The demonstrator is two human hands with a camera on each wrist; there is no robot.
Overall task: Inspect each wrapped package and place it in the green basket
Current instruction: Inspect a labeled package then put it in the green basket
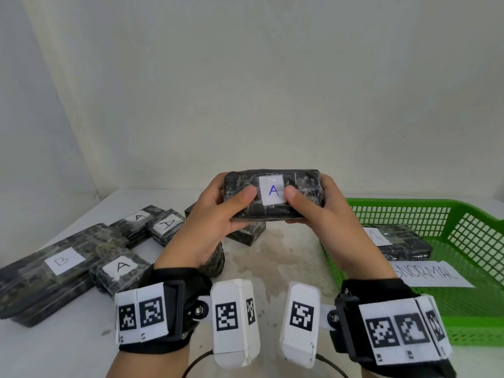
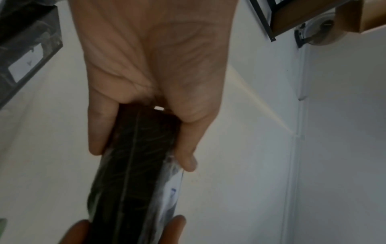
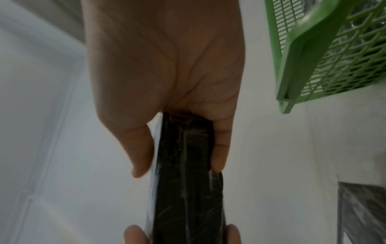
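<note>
We hold the package [image 1: 272,195] raised above the table's middle, left hand [image 1: 215,214] and right hand [image 1: 321,211] each curled round one short end; its long axis runs side to side, the basket [image 1: 474,236] nearer our right grip

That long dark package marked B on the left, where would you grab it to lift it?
Probably across its long side edges near the middle, coming down from above. The B package lies flat on the table, long and slim, with smaller A packages crowding its right end, so the near and far edges look freest.
</note>
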